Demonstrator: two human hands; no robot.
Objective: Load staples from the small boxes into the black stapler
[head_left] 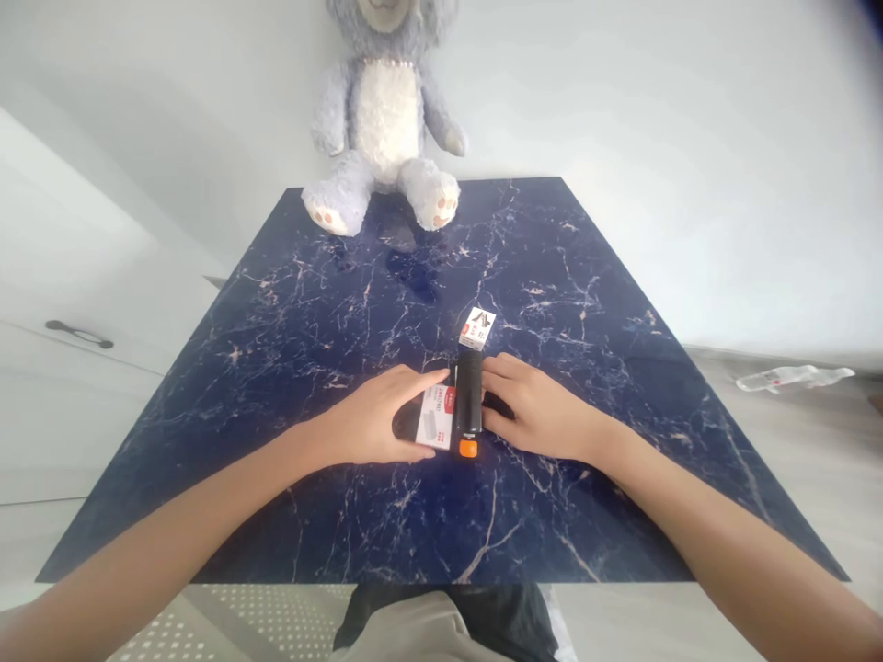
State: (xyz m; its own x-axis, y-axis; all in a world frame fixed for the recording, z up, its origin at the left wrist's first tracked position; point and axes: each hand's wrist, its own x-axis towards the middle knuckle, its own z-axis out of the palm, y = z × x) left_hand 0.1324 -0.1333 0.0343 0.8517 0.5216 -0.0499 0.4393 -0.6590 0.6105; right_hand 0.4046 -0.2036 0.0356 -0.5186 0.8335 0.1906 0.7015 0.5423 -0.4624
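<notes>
A black stapler with an orange end lies lengthwise on the dark blue marble table. My right hand rests against its right side, fingers closed along it. My left hand is on the left, its fingers wrapped around a small white and red staple box that touches the stapler. A second small white box lies just beyond the stapler's far end, touched by neither hand.
A grey-blue plush bear sits at the table's far edge against the white wall. A white cabinet with a dark handle stands to the left. A clear plastic bottle lies on the floor at the right.
</notes>
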